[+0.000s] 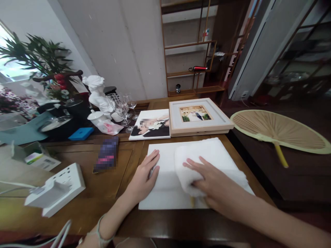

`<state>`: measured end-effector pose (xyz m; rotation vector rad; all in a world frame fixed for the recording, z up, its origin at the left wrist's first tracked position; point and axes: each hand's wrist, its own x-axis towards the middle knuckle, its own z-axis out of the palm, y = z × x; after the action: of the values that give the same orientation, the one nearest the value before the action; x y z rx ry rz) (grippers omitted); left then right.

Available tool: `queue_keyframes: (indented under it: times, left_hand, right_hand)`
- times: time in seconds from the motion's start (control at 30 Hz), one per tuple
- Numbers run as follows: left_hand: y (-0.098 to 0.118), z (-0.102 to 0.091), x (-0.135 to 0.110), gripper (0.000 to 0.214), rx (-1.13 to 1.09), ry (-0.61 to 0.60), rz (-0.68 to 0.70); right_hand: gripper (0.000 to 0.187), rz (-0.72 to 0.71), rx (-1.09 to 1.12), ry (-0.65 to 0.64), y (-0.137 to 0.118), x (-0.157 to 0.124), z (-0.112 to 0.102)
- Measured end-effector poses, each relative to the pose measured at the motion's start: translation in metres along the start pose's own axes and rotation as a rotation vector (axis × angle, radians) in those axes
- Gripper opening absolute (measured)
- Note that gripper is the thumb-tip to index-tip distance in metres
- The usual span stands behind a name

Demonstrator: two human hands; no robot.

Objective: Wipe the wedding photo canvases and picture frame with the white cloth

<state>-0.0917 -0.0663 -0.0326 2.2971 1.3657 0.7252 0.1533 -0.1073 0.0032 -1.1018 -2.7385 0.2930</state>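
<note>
A flat white panel (165,196) lies on the wooden table in front of me. My left hand (144,177) rests on the panel's left edge, its fingers stretched out and holding nothing. On the panel's right half is a folded white cloth (186,156), which looks like a towel. My right hand (214,184) presses down on this cloth and grips it, with some fingers laid over its top and the others partly hidden at its near edge. Part of the cloth trails off toward the panel's right side. A small yellowish patch shows just below the cloth.
Behind the panel lie a photo print (155,132) and a framed picture (176,127). A hand fan (253,125) is at the right. Leftward are a phone-like blurred item (107,155), a power strip (77,179), a blue box (81,133), wine glasses (132,103) and a white bust (97,94).
</note>
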Motion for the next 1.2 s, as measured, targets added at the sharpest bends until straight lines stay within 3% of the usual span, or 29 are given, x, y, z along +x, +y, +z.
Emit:
queue_keyframes:
  times: [0.1, 0.2, 0.3, 0.4, 0.5, 0.67, 0.83, 0.97, 1.03, 1.13, 1.2]
  left_hand:
    - [0.000, 0.000, 0.000, 0.041, -0.003, -0.003, -0.007]
    - [0.002, 0.000, 0.000, 0.040, -0.015, -0.003, -0.008]
    - [0.002, -0.001, 0.001, 0.039, -0.022, -0.011, -0.004]
    - [0.001, -0.001, 0.001, 0.039, -0.016, -0.013, 0.001]
    - [0.000, -0.001, 0.001, 0.040, -0.006, -0.020, 0.002]
    - [-0.001, -0.001, 0.001, 0.040, 0.001, -0.019, 0.020]
    - [-0.003, 0.000, 0.001, 0.040, 0.008, -0.018, 0.032]
    - [-0.004, 0.000, 0.001, 0.040, 0.012, -0.022, 0.036]
    - [-0.004, 0.000, 0.001, 0.040, 0.005, -0.028, 0.032]
    - [-0.006, 0.000, 0.001, 0.040, -0.010, -0.033, 0.031]
    - [-0.007, 0.000, 0.001, 0.040, -0.023, -0.030, 0.032]
  right_hand:
    - [0.034, -0.055, 0.026, -0.024, -0.020, -0.019, 0.015]
    - [0.039, -0.162, 0.075, 0.023, -0.029, -0.031, 0.035]
    - [0.041, -0.213, 0.122, 0.052, -0.028, -0.028, 0.034]
    - [0.037, -0.210, 0.162, -0.087, -0.014, -0.011, 0.007]
    - [0.045, -0.130, 0.165, -0.036, 0.008, 0.017, -0.016]
    - [0.040, 0.011, 0.105, -0.024, 0.030, 0.061, -0.012]
    - [0.041, 0.023, -0.055, 0.028, 0.000, 0.059, 0.004]
    - [0.021, -0.139, -0.090, -0.036, -0.041, 0.028, 0.025]
    - [0.022, -0.218, -0.102, 0.048, -0.056, 0.014, 0.040]
    - [0.026, -0.270, -0.063, 0.120, -0.063, 0.007, 0.050]
    - [0.021, -0.291, 0.027, 0.070, -0.057, 0.010, 0.039]
